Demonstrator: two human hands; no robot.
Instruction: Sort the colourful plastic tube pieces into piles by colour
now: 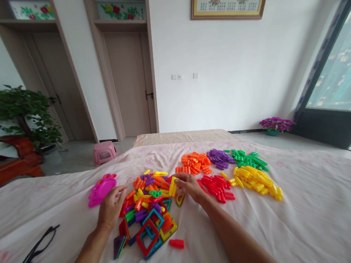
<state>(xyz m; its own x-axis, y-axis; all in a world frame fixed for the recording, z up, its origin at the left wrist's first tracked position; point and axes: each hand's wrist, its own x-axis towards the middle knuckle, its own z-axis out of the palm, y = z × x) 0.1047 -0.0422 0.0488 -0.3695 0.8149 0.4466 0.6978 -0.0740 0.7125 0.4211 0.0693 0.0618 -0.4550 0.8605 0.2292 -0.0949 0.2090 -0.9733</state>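
My right hand [190, 185] pinches a yellow plastic building piece [173, 187] over the right side of a mixed pile [150, 181]. Orange, yellow, purple, green and red tube-shaped pieces make up that pile. At its left edge my left hand [109, 208] is held with fingers apart and nothing visible in them. In front of the pile lie magnetic frame tiles, among them a red square one [147, 238] and a small stack of triangles [120, 246]. A single red piece [176, 243] rests nearest to me. Beside my right hand is a yellow rounded tile [180, 199].
Sorted heaps lie to the right: orange [195, 163], purple [220, 158], green [248, 159], red [218, 188] and yellow [257, 182]. A magenta toy tray [102, 190] sits left of the pile. Black eyeglasses [31, 257] lie at the lower left on the pale cloth [314, 218].
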